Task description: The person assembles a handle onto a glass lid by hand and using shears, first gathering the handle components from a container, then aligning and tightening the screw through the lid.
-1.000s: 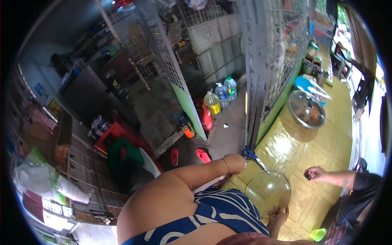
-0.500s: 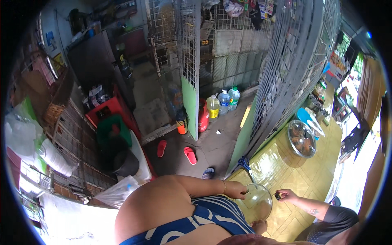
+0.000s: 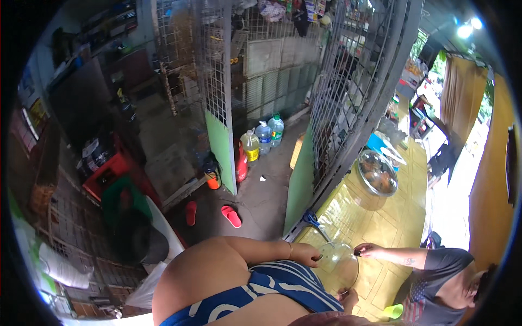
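A clear round lid-like piece (image 3: 338,266) is in front of me at the near edge of the yellow table (image 3: 387,223). My left hand (image 3: 306,254) closes on its left rim, a small dark spot showing by the fingertips. Lower down, my right hand (image 3: 348,300) curls at its near rim, partly hidden by my body. From the right, another person's hand (image 3: 370,250) pinches a small dark piece (image 3: 358,252) at the lid's right rim. Just beyond lies a thing with a blue end (image 3: 311,218) and a thin grey shaft.
A round covered dish (image 3: 377,173) with food stands farther along the table, by a blue-and-white thing (image 3: 385,146). A green cup (image 3: 393,311) is near the other person. Beyond a wire gate (image 3: 220,108), jugs (image 3: 264,137) and red slippers (image 3: 231,216) are on the floor.
My view has turned to the right, so the scene slides left. The other person's hand has come up to the lid's rim, and more of that person and a green cup now show.
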Action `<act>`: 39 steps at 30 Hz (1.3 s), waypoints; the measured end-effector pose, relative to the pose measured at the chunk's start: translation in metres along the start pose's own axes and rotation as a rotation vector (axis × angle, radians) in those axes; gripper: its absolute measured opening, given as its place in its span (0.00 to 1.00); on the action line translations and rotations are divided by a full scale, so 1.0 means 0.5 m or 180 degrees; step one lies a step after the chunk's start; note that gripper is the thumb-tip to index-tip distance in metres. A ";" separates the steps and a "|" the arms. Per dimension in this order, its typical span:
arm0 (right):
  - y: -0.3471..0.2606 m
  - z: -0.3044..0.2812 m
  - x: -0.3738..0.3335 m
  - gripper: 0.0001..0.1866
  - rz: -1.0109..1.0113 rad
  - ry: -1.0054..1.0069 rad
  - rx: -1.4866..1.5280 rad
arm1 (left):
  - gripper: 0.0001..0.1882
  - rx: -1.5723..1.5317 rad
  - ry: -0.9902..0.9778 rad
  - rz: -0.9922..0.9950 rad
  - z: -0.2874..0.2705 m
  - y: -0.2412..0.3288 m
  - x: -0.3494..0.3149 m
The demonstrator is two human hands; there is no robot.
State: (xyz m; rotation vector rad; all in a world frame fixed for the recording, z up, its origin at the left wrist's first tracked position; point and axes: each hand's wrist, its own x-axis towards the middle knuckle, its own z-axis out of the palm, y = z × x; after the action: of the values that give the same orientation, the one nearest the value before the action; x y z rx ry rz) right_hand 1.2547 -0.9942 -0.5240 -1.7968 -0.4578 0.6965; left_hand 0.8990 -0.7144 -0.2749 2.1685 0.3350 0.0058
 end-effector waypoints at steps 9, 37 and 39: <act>-0.048 0.043 -0.032 0.19 0.1402 0.0373 0.2353 | 0.21 -0.0087 -0.0169 -0.0315 -0.034 -0.021 -0.047; -0.230 0.117 -0.140 0.12 0.1011 0.0708 0.2086 | 0.19 0.0009 -0.0178 -0.0299 -0.003 -0.035 -0.005; -0.257 0.120 -0.134 0.14 0.0786 0.0832 0.1555 | 0.18 -0.0077 -0.0304 -0.0481 -0.009 -0.017 0.012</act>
State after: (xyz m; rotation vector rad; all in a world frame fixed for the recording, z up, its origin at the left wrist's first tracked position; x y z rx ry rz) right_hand 1.1684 -0.9508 -0.4005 -1.4584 0.1096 0.6610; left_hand 0.9021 -0.7045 -0.2799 2.1067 0.4403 -0.1772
